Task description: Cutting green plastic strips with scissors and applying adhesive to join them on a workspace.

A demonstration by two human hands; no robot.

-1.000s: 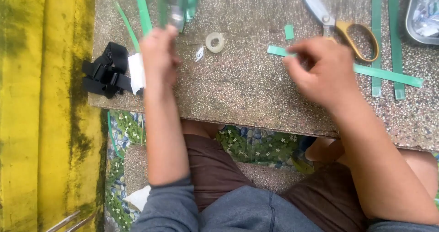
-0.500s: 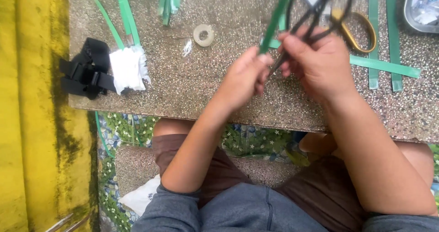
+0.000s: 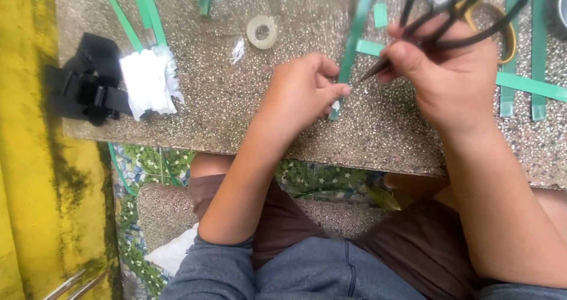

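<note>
My left hand (image 3: 304, 90) pinches the lower end of a long green strip (image 3: 356, 34) that rises toward the top edge of the view. My right hand (image 3: 452, 69) grips black scissors (image 3: 452, 13); the dark blade tips point left and meet the strip right beside my left fingertips. Both hands hover over a speckled stone tabletop (image 3: 248, 117).
A clear tape roll (image 3: 261, 31) lies behind my left hand. White cloth (image 3: 147, 81) and a black strap bundle (image 3: 88, 87) sit at the table's left end. More green strips (image 3: 522, 84) and orange-handled scissors (image 3: 507, 31) lie at the right. A yellow wall (image 3: 29, 158) stands left.
My left hand left the table's left side and came to the green strip. My right hand picked up the black scissors and now holds their tips against the strip.
</note>
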